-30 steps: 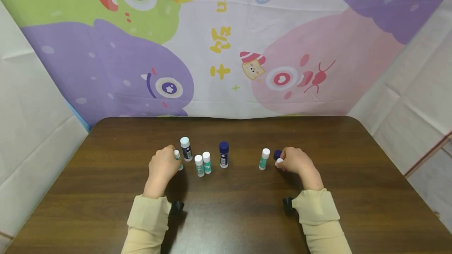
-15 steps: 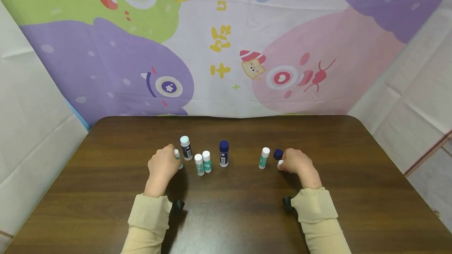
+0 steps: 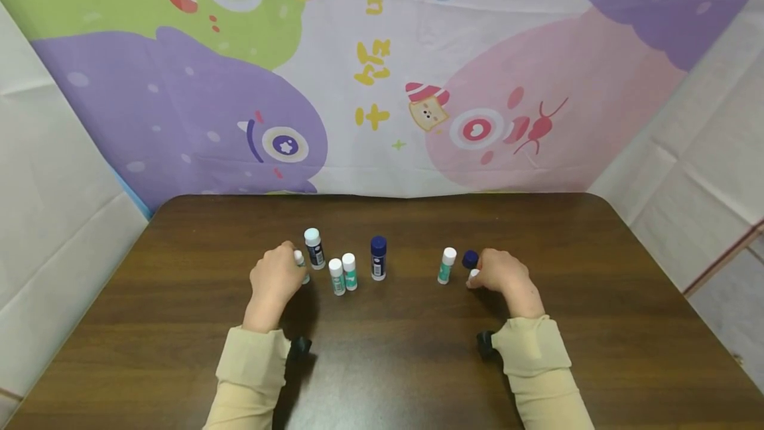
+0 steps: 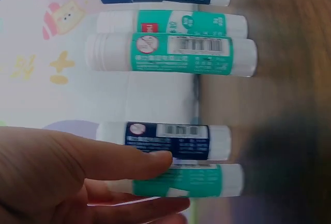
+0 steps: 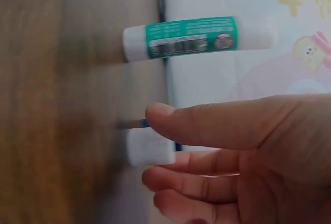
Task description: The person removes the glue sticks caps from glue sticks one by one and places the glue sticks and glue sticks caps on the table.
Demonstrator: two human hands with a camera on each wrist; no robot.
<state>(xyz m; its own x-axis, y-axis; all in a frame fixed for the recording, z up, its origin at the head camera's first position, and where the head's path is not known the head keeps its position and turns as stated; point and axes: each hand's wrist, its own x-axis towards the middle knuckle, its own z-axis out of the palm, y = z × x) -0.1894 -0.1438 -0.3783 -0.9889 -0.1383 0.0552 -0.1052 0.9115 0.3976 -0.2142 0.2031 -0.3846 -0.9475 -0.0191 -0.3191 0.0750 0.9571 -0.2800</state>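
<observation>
In the head view, my left hand [image 3: 276, 277] grips an upright green-and-white glue stick [image 3: 302, 268], its thumb on the near side in the left wrist view. A navy glue stick with a white cap [image 3: 314, 248] stands just behind it. My right hand [image 3: 503, 272] pinches a short white cap [image 5: 151, 146] low over the table, between thumb and fingers. Right beside those fingertips is a navy cap [image 3: 470, 259], mostly hidden behind the thumb in the right wrist view. Left of this hand stands another green glue stick [image 3: 446, 266] with a white top.
Two green glue sticks [image 3: 337, 277] stand side by side near the middle of the brown table [image 3: 388, 363]. To their right is a navy-capped glue stick [image 3: 379, 259]. A cartoon-printed cloth [image 3: 370, 171] hangs behind the table's far edge.
My right hand has shifted very slightly away from the navy cap with the white cap in its fingers, so more of the navy cap shows. My left hand stays on its glue stick.
</observation>
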